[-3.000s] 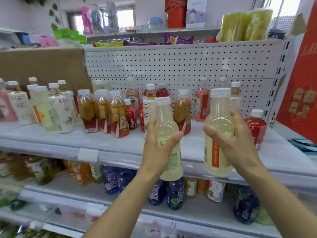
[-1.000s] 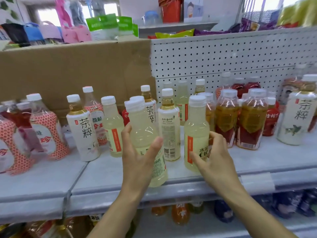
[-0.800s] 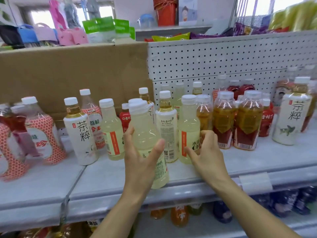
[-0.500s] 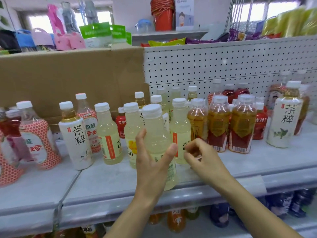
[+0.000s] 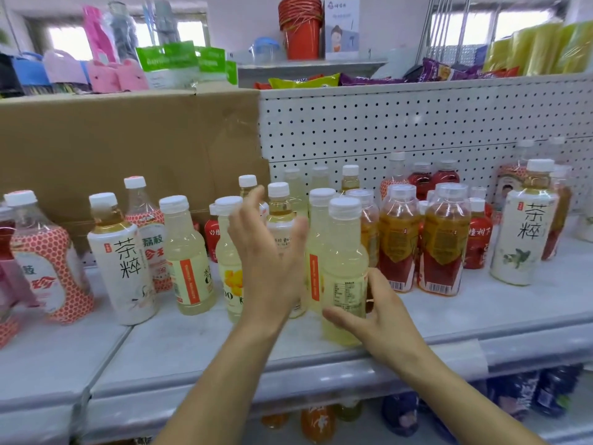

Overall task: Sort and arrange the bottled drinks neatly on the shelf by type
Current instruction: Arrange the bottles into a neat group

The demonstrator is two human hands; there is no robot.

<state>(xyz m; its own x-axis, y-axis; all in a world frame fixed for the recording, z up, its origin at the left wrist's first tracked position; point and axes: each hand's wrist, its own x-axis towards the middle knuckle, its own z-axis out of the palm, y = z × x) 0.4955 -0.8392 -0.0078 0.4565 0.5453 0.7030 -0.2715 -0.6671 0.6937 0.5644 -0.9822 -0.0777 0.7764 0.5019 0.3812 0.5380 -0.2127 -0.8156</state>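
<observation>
Pale lemon bottle (image 5: 345, 268), 1: base gripped by right hand (image 5: 380, 316). Left hand (image 5: 269, 264): fingers spread, empty. White tea bottles (image 5: 123, 261), 2: upright on shelf (image 5: 481, 316)

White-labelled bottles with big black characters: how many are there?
2. The left bottle stands before the cardboard; the right bottle stands at the far right. The left hand may hide more.

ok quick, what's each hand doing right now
Left hand: open, fingers spread, holding nothing.
Right hand: holding the pale yellow bottle near its base.
</observation>
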